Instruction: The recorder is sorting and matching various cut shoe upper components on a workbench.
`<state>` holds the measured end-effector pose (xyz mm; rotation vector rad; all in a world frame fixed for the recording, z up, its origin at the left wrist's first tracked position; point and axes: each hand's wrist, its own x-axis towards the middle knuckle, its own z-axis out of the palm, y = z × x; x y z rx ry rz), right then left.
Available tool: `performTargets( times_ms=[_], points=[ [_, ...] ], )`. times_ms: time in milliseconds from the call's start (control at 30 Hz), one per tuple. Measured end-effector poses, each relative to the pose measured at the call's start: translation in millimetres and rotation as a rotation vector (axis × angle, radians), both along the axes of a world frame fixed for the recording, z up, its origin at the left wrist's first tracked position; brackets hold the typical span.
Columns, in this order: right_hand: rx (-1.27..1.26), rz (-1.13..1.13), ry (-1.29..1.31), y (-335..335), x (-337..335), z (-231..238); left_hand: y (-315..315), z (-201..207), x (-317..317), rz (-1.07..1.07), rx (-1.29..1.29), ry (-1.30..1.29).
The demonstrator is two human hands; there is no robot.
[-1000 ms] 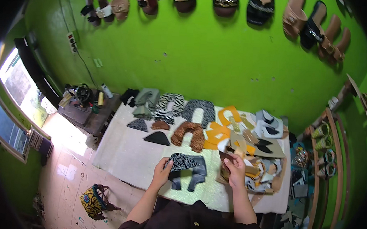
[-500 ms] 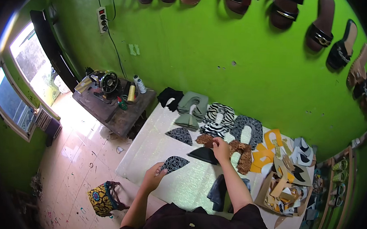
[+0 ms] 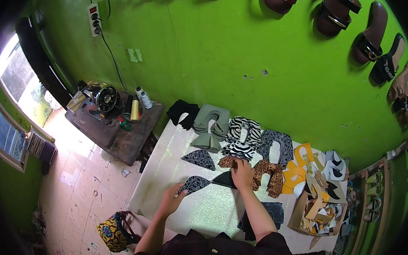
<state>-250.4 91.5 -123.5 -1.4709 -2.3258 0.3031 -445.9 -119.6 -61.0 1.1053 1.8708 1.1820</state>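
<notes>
My left hand pinches the left end of a grey-black patterned material piece over the white table. The tip of that piece meets a black piece, which lies partly under my right hand. The fingers of my right hand are closed at the edge of a leopard-print piece; their tips are partly hidden. Another grey-black patterned piece lies farther left. To the right of my right hand is a curved leopard-print stack.
Stacks in black, green, zebra print and yellow line the white table. A box of scraps stands right, dark folded pieces near. Left is a sewing machine; sandals hang above.
My left hand has brought the patterned piece beside the black one. The black piece lies flatter, and my right hand's fingers have lowered onto the leopard-print piece. The whole view has shifted slightly.
</notes>
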Motion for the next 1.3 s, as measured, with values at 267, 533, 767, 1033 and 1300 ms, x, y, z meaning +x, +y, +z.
performTargets(
  times_ms=[267, 533, 767, 1033, 1300],
  points=[
    [0.028, 0.147, -0.021, 18.6, 4.3, -4.0, 8.6, -5.0, 0.0, -0.071, -0.021, -0.05],
    [0.087, 0.419, -0.174, 33.6, -16.6, -6.3, 5.1, -11.8, -1.7, -0.033, -0.004, -0.073],
    [0.147, 0.39, -0.142, 27.8, -30.7, -2.3, 9.1, -43.7, -12.1, -0.01, 0.046, -0.177],
    [-0.99, 0.395, 0.712, 9.1, -61.7, -1.8, 81.6, -70.9, -71.0, -0.05, 0.062, -0.235],
    [-0.566, 0.221, 0.181, 1.7, -64.9, -3.4, 139.9, -60.2, -76.5, -0.058, -0.146, 0.162]
  ],
)
